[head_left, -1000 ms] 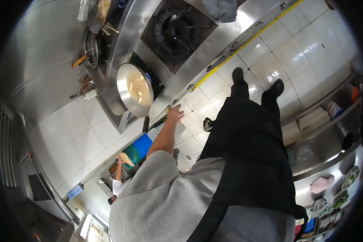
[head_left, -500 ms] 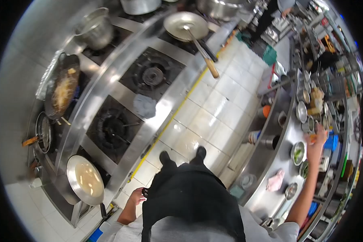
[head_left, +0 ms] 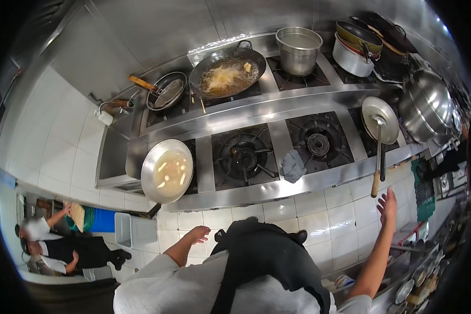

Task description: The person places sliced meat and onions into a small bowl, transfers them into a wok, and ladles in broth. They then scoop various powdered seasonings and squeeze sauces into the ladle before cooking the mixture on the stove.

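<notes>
Head camera: I see two bare hands from far away, one on each side of a black apron (head_left: 256,261). My left grip (head_left: 198,235) is open with nothing in it. Its fingers stick out loosely over the white floor (head_left: 345,220). My right grip (head_left: 388,207) is open too, fingers spread and bare. It is just beside the wooden end of a long spoon (head_left: 377,162), with a bit of floor showing between them in my view.

The spoon leans in a shiny round pan (head_left: 371,107) at the right end of the stove (head_left: 230,201). Its handle pokes out over the front edge, next to the pan's own black handle.

The thing nearest my left grip is the soup pan (head_left: 149,170). It sits at the left front corner of the stove, apart from my fingers. Cloudy soup (head_left: 174,165) with pale bits is in it, and its dark handle points out past the edge.

A gray rag (head_left: 293,166) lies in a heap near the front, between two burners. In the back row, a black wok (head_left: 196,83) holds foamy yellow food (head_left: 222,78). A tall metal pot (head_left: 299,60) stands upright to the right of the wok. Far off on the left, another person's hand (head_left: 67,209) is by a tan thing (head_left: 77,217); I cannot tell what that is.
</notes>
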`<state>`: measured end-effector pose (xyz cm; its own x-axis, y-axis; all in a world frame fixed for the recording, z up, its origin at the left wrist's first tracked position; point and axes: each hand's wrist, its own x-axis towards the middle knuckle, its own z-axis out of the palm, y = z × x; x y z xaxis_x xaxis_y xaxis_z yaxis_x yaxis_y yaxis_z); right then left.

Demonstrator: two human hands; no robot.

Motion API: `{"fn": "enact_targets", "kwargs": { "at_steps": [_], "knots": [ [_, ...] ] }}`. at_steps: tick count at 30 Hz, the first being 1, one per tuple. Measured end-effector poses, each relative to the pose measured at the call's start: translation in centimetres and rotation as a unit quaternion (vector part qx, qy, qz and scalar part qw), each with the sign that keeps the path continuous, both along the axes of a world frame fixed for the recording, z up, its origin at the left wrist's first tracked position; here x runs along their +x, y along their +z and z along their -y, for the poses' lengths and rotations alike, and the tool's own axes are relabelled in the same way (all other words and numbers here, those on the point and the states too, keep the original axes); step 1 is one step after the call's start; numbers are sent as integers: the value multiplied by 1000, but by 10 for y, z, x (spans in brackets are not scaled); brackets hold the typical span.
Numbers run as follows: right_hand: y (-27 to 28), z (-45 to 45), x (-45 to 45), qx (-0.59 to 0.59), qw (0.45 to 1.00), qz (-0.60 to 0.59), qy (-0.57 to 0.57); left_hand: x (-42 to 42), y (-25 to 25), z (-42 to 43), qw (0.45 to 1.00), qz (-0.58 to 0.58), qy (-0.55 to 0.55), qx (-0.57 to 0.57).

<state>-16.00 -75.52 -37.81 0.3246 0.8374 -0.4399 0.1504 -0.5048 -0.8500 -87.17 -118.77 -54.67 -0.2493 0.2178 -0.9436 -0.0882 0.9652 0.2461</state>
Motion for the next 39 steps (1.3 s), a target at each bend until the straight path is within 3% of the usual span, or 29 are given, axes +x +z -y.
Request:
{"fn": "enact_targets", "kwargs": {
  "at_steps": [4, 7, 10, 13, 17, 20, 24, 25, 28, 29, 30, 31, 32, 33, 34, 36, 39],
  "knots": [
    [-26, -62, -5, -38, 990, -137, 1, 59, 25, 14, 998, 5, 43, 33],
    [-34, -82, -19, -65, 949, -303, 58, 107, 44, 30, 998, 5, 59, 16],
    [-34, -90, -42, -17, 963, -264, 55, 140, 51, 49, 1000, -8, 16, 1],
    [-71, -98, -43, 104, 981, -86, 138, 137, 12, 89, 992, 13, -78, 94],
    [-52, -63, -59, 159, 979, -65, 111, 145, 16, 74, 988, 8, -120, 94],
    [-39, -59, -44, 151, 974, -60, 160, 137, 17, 39, 993, -14, -109, 49],
    [30, 3, -49, 156, 968, -167, 101, 137, 24, -58, 994, -39, -98, 34],
    [37, 28, -49, 170, 969, -159, 81, 125, -5, -65, 962, -57, -230, 133],
    [28, 107, -33, 207, 959, -191, 16, 125, -59, -132, 838, -113, -498, 191],
    [28, 127, -28, 175, 970, -172, -3, 126, -90, -152, 731, -186, -613, 236],
    [29, 150, -21, 139, 978, -151, -28, 141, -101, -175, 737, -204, -609, 209],
    [30, 175, -15, 100, 985, -130, -57, 157, -104, -192, 960, -77, -194, 186],
    [26, 199, -6, 63, 991, -75, -95, 174, -101, -208, 976, -61, -68, 196],
    [16, 218, 4, 26, 991, -24, -131, 202, -44, -237, 988, 8, 41, 148],
    [6, 235, 8, -9, 986, 23, -165, 217, -26, -252, 983, 28, 82, 162],
    [-1, 265, 3, -62, 978, 69, -186, 214, -73, -265, 983, 13, 4, 182],
    [-12, 304, 2, -169, 965, 131, -151, 209, -132, -257, 978, 19, 24, 206]
  ]
}}
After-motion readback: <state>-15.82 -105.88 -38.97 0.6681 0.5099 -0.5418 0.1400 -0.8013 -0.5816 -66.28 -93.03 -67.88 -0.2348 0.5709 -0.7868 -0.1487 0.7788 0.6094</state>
